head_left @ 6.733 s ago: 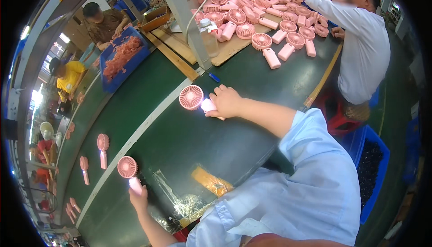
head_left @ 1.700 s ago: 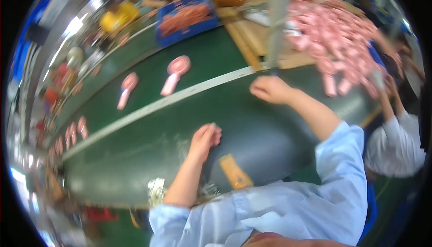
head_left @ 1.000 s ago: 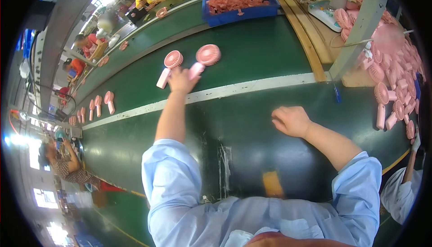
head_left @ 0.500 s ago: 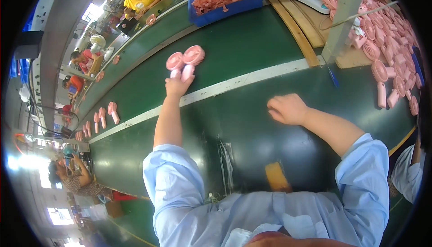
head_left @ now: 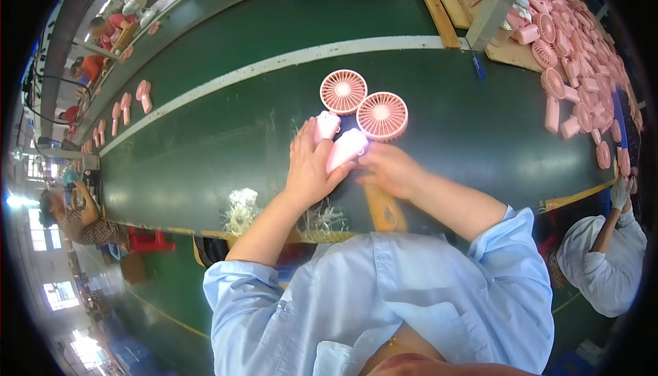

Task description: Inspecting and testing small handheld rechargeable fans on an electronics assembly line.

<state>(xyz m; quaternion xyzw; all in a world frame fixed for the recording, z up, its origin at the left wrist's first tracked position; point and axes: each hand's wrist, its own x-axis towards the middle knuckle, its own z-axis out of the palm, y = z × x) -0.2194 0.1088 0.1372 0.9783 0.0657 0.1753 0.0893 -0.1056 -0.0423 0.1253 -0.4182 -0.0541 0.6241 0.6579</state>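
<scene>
Between the near edge of the green desk [head_left: 205,143] and its long white strip [head_left: 343,48], two pink fans lie side by side — a left fan [head_left: 343,91] and a right fan [head_left: 382,116]. Their round heads touch or almost touch, and both handles point back toward the near edge. The left hand [head_left: 310,163] has its grip closed over both handles. The right hand [head_left: 392,170] is curled close by the right fan's handle; I cannot tell if its grip pinches it. A yellow patch [head_left: 385,208] sits at the near edge, next to shiny scraps [head_left: 241,208]. More small fans [head_left: 143,95] lie past the strip, toward the left end. At the far right corner is a big fan pile [head_left: 576,54] — all pink.
</scene>
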